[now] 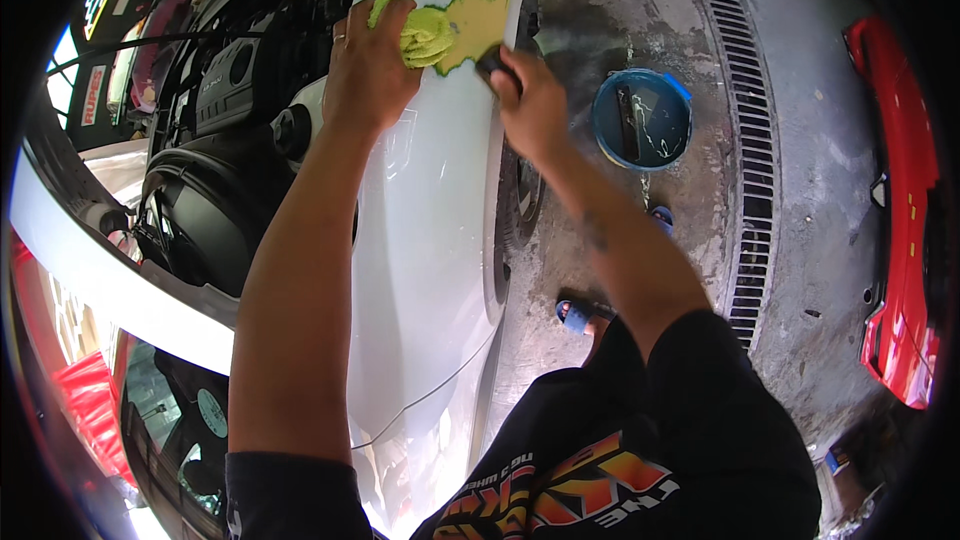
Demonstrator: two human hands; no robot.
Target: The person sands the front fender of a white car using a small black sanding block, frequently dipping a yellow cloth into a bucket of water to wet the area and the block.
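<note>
A person's left hand [368, 65] clenches a green cloth [425, 35] on a white car fender [430, 240]; right hand [530, 105] grasps a dark block [492, 62] just beside, against the yellow filler patch [478, 25].

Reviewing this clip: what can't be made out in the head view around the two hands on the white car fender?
- Dark tool in the right hand: mostly covered by the fingers; its kind is unclear.
- Yellow filler patch on the white car fender: left part hidden by the yellow-green cloth under the left hand.
- Round blue bucket: contents too small to identify.
- Red car body panel: cut off by the right rim.
</note>
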